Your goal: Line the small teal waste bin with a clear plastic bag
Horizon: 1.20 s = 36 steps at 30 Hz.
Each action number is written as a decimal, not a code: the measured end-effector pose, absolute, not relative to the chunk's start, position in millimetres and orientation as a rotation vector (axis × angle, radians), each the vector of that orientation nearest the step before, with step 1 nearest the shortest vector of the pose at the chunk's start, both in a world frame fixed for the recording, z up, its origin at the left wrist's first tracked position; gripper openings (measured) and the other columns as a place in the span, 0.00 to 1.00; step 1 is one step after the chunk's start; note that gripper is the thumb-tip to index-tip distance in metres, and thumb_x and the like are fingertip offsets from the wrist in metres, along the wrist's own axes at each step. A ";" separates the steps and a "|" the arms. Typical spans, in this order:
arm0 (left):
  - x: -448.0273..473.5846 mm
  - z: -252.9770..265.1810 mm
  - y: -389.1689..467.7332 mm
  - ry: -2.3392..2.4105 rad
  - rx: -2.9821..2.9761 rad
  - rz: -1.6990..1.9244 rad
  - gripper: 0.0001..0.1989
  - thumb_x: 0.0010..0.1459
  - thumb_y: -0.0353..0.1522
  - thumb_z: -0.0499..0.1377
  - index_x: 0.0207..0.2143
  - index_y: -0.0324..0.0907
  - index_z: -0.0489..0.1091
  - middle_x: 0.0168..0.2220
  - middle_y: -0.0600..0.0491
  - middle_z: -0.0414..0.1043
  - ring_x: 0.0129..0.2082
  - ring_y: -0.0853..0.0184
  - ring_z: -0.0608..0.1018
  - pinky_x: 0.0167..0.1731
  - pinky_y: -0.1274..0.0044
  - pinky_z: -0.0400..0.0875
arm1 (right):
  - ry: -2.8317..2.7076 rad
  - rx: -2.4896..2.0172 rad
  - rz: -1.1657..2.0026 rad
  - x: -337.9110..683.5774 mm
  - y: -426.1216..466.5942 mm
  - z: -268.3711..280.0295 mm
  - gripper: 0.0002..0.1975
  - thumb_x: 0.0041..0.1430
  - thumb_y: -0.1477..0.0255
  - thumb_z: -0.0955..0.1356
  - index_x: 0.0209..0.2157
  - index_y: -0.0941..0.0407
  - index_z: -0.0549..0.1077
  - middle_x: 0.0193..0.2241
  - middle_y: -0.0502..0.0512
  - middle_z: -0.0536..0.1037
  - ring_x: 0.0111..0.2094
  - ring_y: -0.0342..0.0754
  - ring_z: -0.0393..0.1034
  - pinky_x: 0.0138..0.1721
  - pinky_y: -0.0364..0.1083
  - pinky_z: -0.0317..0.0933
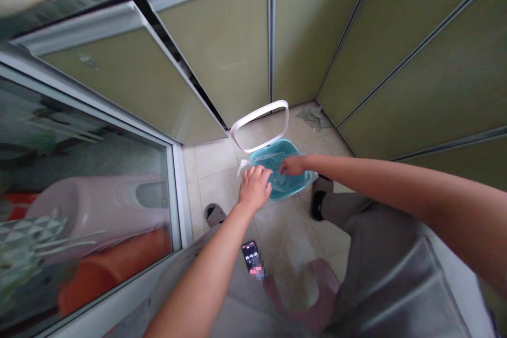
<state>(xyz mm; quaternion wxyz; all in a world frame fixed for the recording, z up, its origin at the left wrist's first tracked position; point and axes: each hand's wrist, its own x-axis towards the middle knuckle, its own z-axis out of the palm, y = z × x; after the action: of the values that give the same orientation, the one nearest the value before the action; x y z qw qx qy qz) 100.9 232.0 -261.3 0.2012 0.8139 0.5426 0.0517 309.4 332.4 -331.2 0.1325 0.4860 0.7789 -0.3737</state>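
Note:
A teal plastic bin (291, 188) stands on the tiled floor between my feet, with a clear plastic bag (279, 182) spread inside and over its edge. At the left rim, my left hand (254, 187) has its fingers bent over the bag; the fingertips are partly hidden. My right hand (292, 165) reaches in from the right, its fingers closed on the bag above the bin's opening. A white ring-shaped frame (259, 112) stands tilted up behind the bin, near its far rim. A bunched end of the bag sticks out beside my left fingers.
A phone (251, 257) with a lit timer lies on the floor near a pink stool-like object (322, 285). Cabinet doors (222, 47) stand ahead and to the right, a glass door (99, 163) to the left. A crumpled grey cloth (315, 117) lies in the corner.

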 end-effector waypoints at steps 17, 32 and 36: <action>105.5 -322.1 224.9 1.477 2.339 -0.418 0.35 0.53 0.40 0.70 0.63 0.43 0.68 0.55 0.40 0.73 0.60 0.47 0.67 0.63 0.57 0.49 | 2.273 1.332 -0.795 379.6 266.3 -317.5 0.18 0.60 0.68 0.72 0.52 0.49 0.81 0.49 0.57 0.81 0.51 0.55 0.74 0.52 0.46 0.65; 87.1 -341.2 241.9 1.375 2.404 -0.494 0.50 0.49 0.55 0.69 0.69 0.43 0.60 0.64 0.38 0.67 0.67 0.44 0.61 0.68 0.50 0.37 | 2.303 1.237 -0.932 354.4 272.2 -328.2 0.15 0.52 0.81 0.71 0.39 0.52 0.85 0.39 0.57 0.84 0.44 0.55 0.77 0.46 0.46 0.66; 86.4 -335.6 244.1 1.427 2.402 -0.450 0.49 0.50 0.56 0.68 0.68 0.41 0.62 0.61 0.37 0.70 0.62 0.45 0.66 0.65 0.54 0.48 | 2.356 1.293 -0.998 366.1 276.8 -329.4 0.13 0.50 0.82 0.71 0.34 0.52 0.84 0.37 0.54 0.84 0.43 0.54 0.77 0.44 0.45 0.66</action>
<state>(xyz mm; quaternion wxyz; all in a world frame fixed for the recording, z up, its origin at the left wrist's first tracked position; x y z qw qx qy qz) 86.4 244.1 -335.6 0.1555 0.8385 0.4981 -0.1571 366.1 276.8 -329.4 0.1371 0.4469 0.8140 -0.3448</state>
